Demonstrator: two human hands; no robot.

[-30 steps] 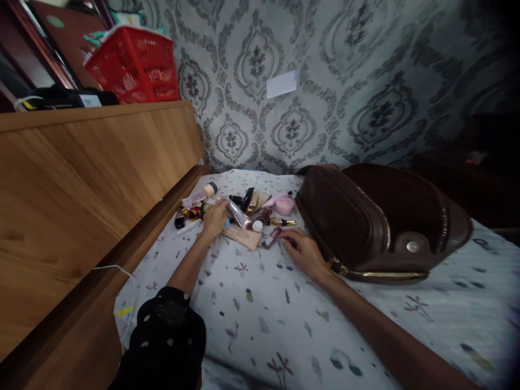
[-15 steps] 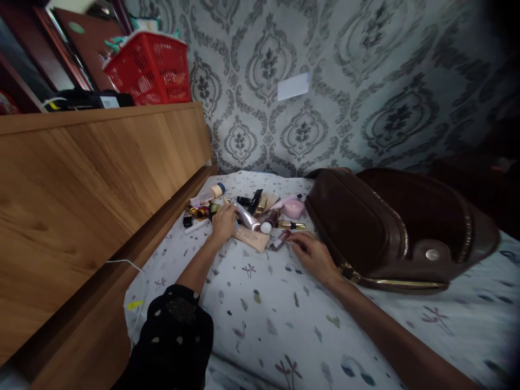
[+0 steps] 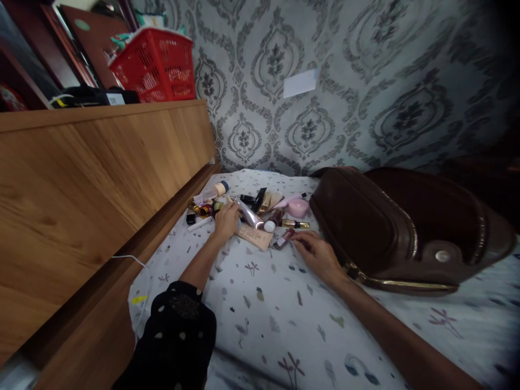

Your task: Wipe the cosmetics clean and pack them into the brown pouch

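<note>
Cosmetics lie heaped on a printed bedsheet (image 3: 268, 303). My left hand (image 3: 226, 221) rests at the heap's left side with its fingers curled down; what they hold, if anything, is hidden. Close to it are a shiny pinkish-silver tube (image 3: 248, 214), a beige squeeze tube (image 3: 255, 237) and a white pen-like stick (image 3: 200, 225). With the fingertips of my right hand (image 3: 317, 254) I pinch the dark red end of a small lip gloss tube (image 3: 283, 239), which lies low over the sheet. Just beyond are a gold-and-dark tube (image 3: 295, 223) and a round pink jar (image 3: 298, 208).
A large dark brown bag (image 3: 365, 222) with gold zips lies at the right, near my right forearm. Along the left runs a wooden headboard (image 3: 101, 173) bearing a red plastic basket (image 3: 156, 67). A white cable (image 3: 140, 265) hangs over the bed's edge. Patterned wallpaper (image 3: 247, 97) stands behind.
The whole view has shifted slightly, so everything appears a little further right. Both hands stay at nearly the same places among the cosmetics, and the right still pinches the lip gloss tube.
</note>
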